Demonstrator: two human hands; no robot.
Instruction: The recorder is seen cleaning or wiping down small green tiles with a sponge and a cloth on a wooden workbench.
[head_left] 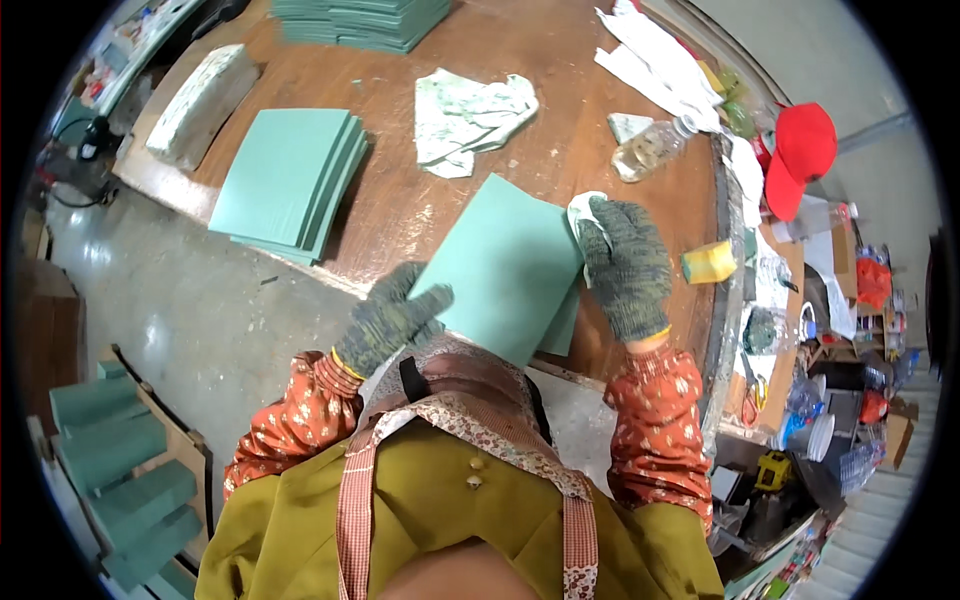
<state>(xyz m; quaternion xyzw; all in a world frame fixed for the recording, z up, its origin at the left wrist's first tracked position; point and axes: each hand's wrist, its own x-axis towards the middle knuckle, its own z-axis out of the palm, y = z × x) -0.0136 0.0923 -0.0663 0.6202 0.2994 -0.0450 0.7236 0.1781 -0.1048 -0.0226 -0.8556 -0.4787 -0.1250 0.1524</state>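
A flat, pale green panel (500,265) lies tilted at the table's front edge, before my body. My left hand (388,318), in a dark grey-green knit glove, grips its left side with the thumb on top. In the same kind of glove, my right hand (628,265) closes on a white cloth (582,207) at the panel's right edge. Part of another green panel (562,325) shows underneath. Farther left stands a small stack of matching panels (285,180). A crumpled, green-stained white cloth (470,112) lies beyond my hands.
The brown wooden table (390,215) carries a taller green stack (362,20) at the back and a whitish block (203,105) far left. To the right are a clear plastic bottle (655,148), a yellow sponge (708,262) and a red cap (800,155). Green pieces (125,450) fill a rack lower left.
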